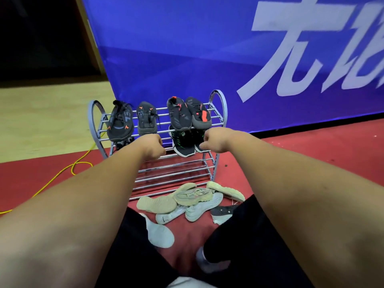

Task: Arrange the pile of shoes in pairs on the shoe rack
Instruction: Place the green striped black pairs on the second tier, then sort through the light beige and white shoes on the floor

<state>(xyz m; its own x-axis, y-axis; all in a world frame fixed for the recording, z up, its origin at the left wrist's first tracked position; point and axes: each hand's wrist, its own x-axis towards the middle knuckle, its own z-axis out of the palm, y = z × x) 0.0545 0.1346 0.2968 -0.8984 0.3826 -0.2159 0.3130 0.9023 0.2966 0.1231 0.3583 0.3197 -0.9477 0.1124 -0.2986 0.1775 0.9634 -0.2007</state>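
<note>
The grey metal shoe rack (218, 104) stands before a blue banner. Its top tier holds two pairs of dark shoes with orange marks, one on the left (120, 123) and one on the right (179, 115). On the middle tier lies a black shoe with green marks (182, 144); its partner (200, 140) is half hidden by my right hand (215, 140), whose curled fingers pinch its near end. My left hand (152, 147) is a closed fist over the middle tier's bars, left of that pair. A pile of pale shoes (187, 201) lies on the floor below.
More dark shoes (122, 143) show at the middle tier's left end. A yellow cable (72, 167) runs over the red carpet on the left. My legs in black trousers (234, 231) flank the pile, and a black-and-white shoe (223, 213) lies beside my right knee.
</note>
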